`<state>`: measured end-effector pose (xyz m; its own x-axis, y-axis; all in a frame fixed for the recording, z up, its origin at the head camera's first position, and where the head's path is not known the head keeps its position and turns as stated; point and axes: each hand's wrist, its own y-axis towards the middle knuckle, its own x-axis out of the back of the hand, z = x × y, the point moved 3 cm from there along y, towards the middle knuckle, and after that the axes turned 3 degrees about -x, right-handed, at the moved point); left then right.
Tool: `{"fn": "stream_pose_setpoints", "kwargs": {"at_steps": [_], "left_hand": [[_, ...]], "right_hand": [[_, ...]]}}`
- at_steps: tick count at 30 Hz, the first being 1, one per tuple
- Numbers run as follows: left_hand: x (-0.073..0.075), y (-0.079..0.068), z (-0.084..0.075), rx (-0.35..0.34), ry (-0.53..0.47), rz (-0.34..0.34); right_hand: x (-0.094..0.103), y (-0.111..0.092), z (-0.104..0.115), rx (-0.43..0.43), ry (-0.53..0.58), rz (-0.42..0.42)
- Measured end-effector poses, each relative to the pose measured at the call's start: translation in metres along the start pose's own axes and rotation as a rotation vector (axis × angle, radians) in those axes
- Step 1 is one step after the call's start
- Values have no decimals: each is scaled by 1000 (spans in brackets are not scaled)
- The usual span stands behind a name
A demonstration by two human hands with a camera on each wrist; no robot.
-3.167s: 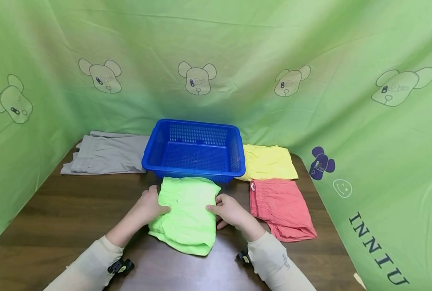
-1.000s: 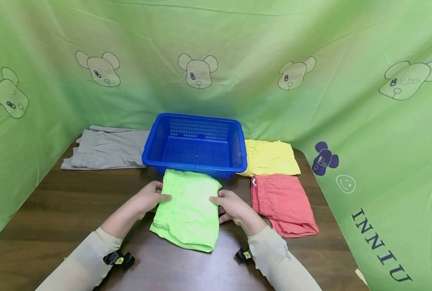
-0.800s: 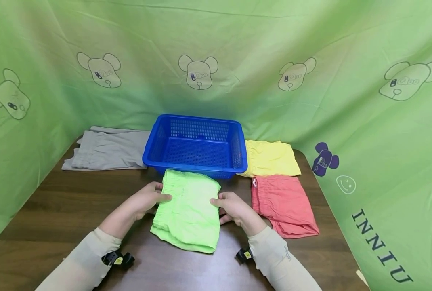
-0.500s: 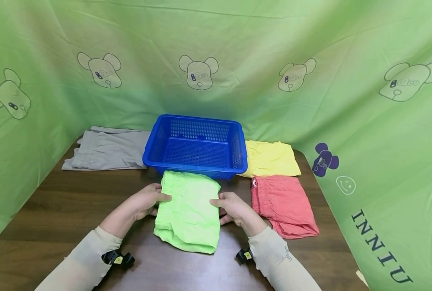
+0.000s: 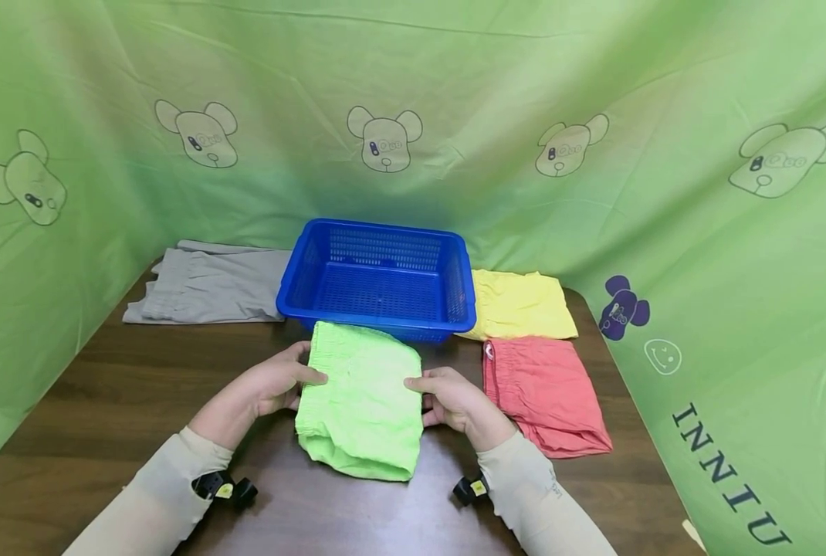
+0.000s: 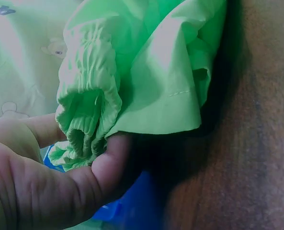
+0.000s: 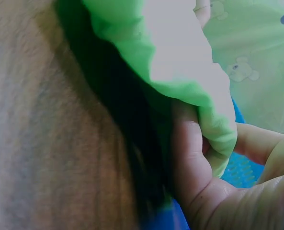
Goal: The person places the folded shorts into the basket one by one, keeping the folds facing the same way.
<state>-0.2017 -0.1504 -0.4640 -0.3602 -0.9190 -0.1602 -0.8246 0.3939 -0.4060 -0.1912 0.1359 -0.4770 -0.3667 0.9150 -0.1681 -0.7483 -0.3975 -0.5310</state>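
Folded bright green shorts (image 5: pixel 364 401) are held between both hands in front of the blue basket. My left hand (image 5: pixel 277 384) pinches their left side, thumb on top and fingers underneath. The right hand (image 5: pixel 451 398) grips the opposite side the same way. In the left wrist view the gathered elastic waistband (image 6: pixel 89 91) lies between thumb and fingers. From the right wrist, the shorts' folded edge (image 7: pixel 218 129) shows in the grasp, with a dark gap of shadow between cloth and table. The blue plastic basket (image 5: pixel 378 318) has nothing inside.
Grey folded clothing (image 5: pixel 211 286) lies left of the basket. To its right is a yellow folded garment (image 5: pixel 524 303), with folded red shorts (image 5: pixel 548 394) nearer on the brown wooden table (image 5: pixel 343 517). A green printed curtain (image 5: pixel 455 193) surrounds the back and sides.
Both hands keep their grip on the green shorts. Over the last seconds the shorts have shifted slightly, and their lower left fold has drawn in. The view itself has moved a little.
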Motion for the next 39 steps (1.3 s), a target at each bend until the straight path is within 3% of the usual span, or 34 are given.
{"fn": "stream_pose_setpoints", "kwargs": {"at_steps": [17,30,39], "left_hand": [[-2,-7,-7,-50,-40,95],[-1,-17,-14,-50,-54,241],[-2,-28,-21,-83,-35,243]], "right_hand": [[1,-2,2,7,43,132],[-4,-19,16,60,72,191],[-7,-29,25,105,64,200]]}}
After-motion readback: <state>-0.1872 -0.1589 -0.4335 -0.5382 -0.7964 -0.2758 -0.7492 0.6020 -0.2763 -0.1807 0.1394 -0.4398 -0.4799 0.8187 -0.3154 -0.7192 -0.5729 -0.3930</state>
